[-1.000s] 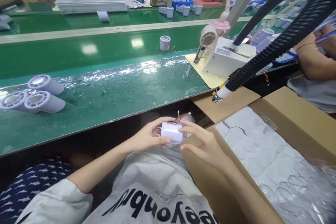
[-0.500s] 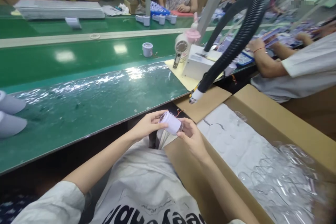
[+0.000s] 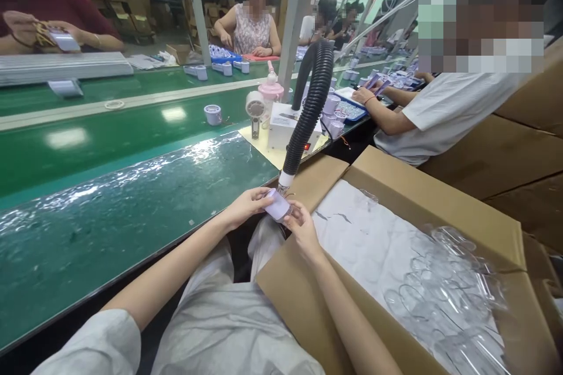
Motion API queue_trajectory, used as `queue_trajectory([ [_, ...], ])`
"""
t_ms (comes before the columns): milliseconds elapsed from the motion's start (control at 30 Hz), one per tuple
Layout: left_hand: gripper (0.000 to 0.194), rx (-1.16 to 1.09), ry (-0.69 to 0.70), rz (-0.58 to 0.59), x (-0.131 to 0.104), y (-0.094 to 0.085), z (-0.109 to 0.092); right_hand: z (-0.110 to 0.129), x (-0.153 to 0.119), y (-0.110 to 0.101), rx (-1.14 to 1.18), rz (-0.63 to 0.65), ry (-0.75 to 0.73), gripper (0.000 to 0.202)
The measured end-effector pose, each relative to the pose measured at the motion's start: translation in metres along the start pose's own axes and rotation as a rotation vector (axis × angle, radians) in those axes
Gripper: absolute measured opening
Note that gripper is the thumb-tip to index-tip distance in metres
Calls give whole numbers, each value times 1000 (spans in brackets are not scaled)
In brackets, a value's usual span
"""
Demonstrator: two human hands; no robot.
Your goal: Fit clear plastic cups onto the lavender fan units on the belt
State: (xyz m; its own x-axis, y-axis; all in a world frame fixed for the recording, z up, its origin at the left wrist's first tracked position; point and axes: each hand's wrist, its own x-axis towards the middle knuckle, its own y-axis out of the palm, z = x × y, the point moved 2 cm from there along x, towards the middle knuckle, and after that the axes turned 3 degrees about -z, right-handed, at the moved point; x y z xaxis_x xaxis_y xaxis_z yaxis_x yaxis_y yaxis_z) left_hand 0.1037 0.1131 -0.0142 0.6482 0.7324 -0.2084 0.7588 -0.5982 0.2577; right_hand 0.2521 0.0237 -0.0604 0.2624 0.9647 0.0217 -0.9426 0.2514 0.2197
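A small lilac cylindrical housing [image 3: 277, 206] with thin wires is held between my two hands. My left hand [image 3: 247, 206] grips its upper left end, fingers over the top. My right hand [image 3: 303, 227] pinches the lower right end, where a clear part shows beneath the fingers. The white nozzle of a black corrugated hose [image 3: 308, 106] hangs right at the housing's upper edge; whether they touch I cannot tell. The hose comes out of a white box-shaped machine [image 3: 288, 129] with a lit red switch.
An open cardboard box [image 3: 422, 196] with clear plastic cups [image 3: 448, 287] stands at my right. A green conveyor [image 3: 109, 129] runs ahead, carrying another lilac housing [image 3: 213, 115]. A handheld fan [image 3: 255, 110] and pink bottle [image 3: 271, 91] stand beside the machine. Co-workers sit opposite and at right.
The housing has come up under the hose nozzle, carried in both hands. My view has lifted and swung right, showing more of the co-workers.
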Motion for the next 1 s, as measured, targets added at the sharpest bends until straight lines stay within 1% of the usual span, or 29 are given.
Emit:
queue_trajectory([
  [100, 52, 20, 15, -27, -18, -6, -2, 7, -4, 1, -32, 81, -29, 54],
  [133, 55, 27, 20, -22, -27, -7, -2, 11, -8, 1, -37, 110, -31, 52],
  [200, 66, 60, 39, 25, -48, -9, -2, 23, -20, 1, -94, 190, -57, 45],
  [233, 72, 89, 58, 60, -59, -9, -1, 30, -27, 2, -162, 242, -95, 42],
  [300, 81, 173, 114, 119, -82, -8, -2, 46, -41, 5, -352, 350, -224, 38],
  [367, 80, 260, 170, 132, -101, -6, -3, 62, -51, 9, -530, 432, -356, 35],
  [433, 75, 324, 213, 120, -115, -4, -5, 74, -58, 14, -606, 474, -400, 34],
  [533, 72, 362, 266, 106, -128, -1, -9, 82, -63, 20, -608, 516, -334, 35],
  [700, 72, 383, 319, 104, -139, 1, -12, 88, -70, 25, -497, 532, -87, 36],
  [833, 73, 387, 337, 107, -143, 3, -13, 89, -74, 25, -430, 504, 70, 37],
  [900, 72, 386, 343, 100, -144, 4, -13, 89, -74, 26, -390, 486, 123, 38],
  [1000, 72, 377, 346, 99, -146, 4, -12, 86, -74, 28, -313, 469, 162, 40],
])
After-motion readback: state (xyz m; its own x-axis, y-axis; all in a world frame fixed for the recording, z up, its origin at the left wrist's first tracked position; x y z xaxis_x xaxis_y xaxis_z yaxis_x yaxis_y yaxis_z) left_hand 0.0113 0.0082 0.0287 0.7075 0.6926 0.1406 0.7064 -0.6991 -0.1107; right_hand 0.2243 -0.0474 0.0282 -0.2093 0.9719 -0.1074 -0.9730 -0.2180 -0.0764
